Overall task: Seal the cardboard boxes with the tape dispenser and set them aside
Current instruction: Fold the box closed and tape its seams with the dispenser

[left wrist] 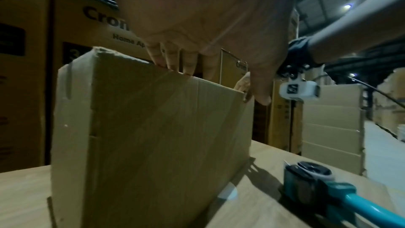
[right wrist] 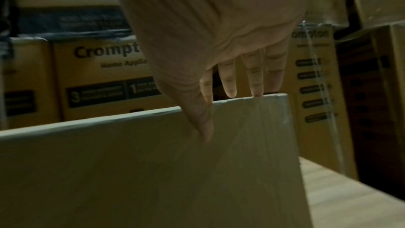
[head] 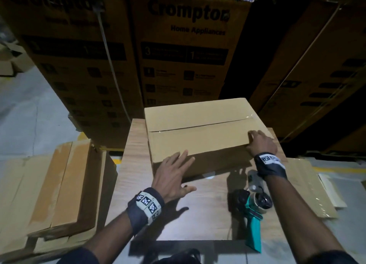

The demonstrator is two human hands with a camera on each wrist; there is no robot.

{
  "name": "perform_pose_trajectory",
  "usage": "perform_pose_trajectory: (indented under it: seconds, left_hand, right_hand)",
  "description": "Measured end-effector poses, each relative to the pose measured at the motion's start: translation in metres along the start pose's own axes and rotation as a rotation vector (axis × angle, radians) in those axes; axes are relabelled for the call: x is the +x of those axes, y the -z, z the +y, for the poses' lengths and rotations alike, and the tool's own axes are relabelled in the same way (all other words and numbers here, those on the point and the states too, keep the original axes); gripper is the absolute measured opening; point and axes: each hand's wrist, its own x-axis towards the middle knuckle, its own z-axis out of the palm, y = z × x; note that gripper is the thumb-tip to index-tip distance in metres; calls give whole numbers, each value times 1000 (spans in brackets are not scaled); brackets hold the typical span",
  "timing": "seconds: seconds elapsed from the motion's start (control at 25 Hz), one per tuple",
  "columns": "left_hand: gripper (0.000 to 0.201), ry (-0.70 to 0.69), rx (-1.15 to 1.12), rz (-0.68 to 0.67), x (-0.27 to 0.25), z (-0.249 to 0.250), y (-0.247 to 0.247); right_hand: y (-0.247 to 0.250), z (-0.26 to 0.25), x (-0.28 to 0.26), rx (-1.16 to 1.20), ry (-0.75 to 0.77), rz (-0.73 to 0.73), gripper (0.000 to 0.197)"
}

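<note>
Both forearms are bare, with a dark sleeve edge showing just above each elbow at the bottom of the head view. Each wrist has a dark fabric band wrapped round it. The left band carries a row of white blocks printed with black square-pattern tags, kind of like QR codes. The right band has the same sort of white tag on top, and the printing is too blurry to read. From the left wrist view there's a small white housing with a dark mark on it, strapped under the right wrist, and a thin black cable running off it.
</note>
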Motion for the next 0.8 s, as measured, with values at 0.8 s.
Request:
perform_pose_trajectory:
  seconds: [0.8]
  left_hand:
    - [93, -114, -70, 56, -47, -41, -9]
  right_hand:
    - [-36, -84, -74, 654, 4, -271, 91]
